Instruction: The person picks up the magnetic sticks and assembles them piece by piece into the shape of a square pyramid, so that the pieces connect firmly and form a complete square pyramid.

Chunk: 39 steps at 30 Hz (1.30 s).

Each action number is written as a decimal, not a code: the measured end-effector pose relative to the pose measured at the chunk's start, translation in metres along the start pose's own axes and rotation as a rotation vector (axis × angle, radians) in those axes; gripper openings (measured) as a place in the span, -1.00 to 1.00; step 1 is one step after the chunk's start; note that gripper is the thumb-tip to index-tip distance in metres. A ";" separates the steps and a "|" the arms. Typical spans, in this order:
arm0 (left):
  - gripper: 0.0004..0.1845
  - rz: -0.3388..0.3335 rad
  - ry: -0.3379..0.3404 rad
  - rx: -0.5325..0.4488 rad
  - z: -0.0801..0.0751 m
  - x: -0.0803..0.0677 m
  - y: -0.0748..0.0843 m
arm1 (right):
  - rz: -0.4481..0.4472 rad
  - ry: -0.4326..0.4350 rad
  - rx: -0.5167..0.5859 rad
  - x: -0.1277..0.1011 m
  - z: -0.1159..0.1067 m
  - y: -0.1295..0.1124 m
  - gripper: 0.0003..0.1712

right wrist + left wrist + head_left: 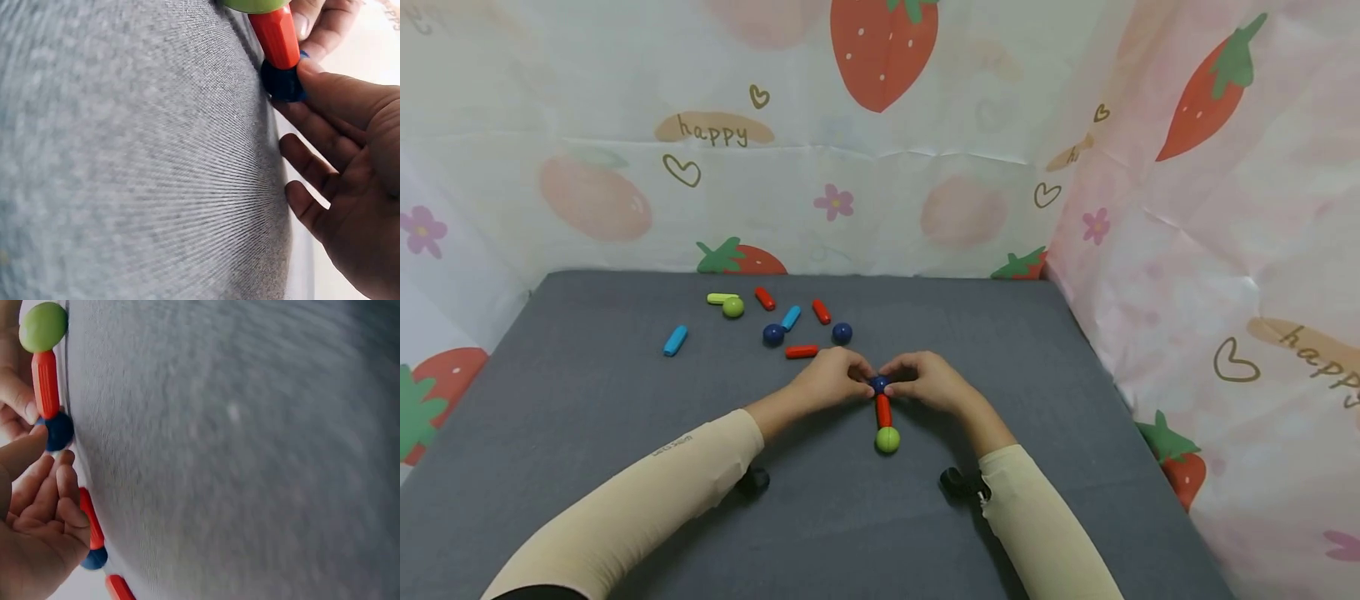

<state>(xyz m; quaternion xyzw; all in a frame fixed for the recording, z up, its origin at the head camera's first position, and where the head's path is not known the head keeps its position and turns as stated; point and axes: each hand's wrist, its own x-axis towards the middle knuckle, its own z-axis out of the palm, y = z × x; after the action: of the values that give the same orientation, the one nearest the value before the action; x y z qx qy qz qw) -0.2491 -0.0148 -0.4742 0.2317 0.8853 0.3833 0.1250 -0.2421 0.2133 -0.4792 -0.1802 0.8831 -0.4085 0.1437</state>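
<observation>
A dark blue ball (pixel 879 384), a red rod (pixel 883 411) and a green ball (pixel 887 440) are joined in a line on the grey cloth, the green ball closest to the body. My left hand (pixel 831 377) pinches the blue ball from its left side. From the right, my right hand (pixel 931 379) pinches the same ball with thumb and finger. In the right wrist view, the right thumb lies against the blue ball (pixel 284 81), while the other fingers spread beside the cloth. The left wrist view shows the left thumb touching the ball (pixel 59 431) where it meets the rod.
Beyond the left hand lie loose red rods (pixel 801 352), two dark blue balls (pixel 842 333), blue rods (pixel 675 341), a yellow-green rod (pixel 721 297) and a green ball (pixel 733 307). Patterned sheets (pixel 880 208) hang behind and beside the grey table (pixel 850 533).
</observation>
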 end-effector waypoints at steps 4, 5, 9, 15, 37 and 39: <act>-0.75 0.028 -0.036 0.018 -0.010 -0.003 -0.004 | 0.010 -0.001 -0.004 -0.001 0.000 -0.001 -0.71; -0.74 0.035 -0.041 0.027 -0.013 -0.003 -0.004 | 0.014 0.000 -0.006 -0.001 0.000 -0.001 -0.71; -0.69 0.054 -0.039 0.084 -0.022 -0.001 -0.008 | 0.015 0.002 -0.016 -0.001 0.000 -0.002 -0.70; -0.63 0.057 -0.017 0.200 -0.035 0.010 -0.015 | 0.022 0.004 -0.024 0.000 -0.001 -0.001 -0.70; -0.80 0.062 -0.022 0.348 -0.039 0.025 -0.033 | 0.048 0.003 0.001 0.000 0.001 -0.002 -0.72; -0.82 0.059 -0.024 0.350 -0.039 0.025 -0.033 | 0.050 0.004 0.002 0.000 0.001 -0.002 -0.72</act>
<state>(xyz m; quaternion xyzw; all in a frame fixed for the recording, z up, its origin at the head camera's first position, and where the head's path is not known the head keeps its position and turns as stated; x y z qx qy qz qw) -0.2962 -0.0461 -0.4734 0.2803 0.9298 0.2240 0.0823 -0.2409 0.2114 -0.4784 -0.1571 0.8874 -0.4059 0.1521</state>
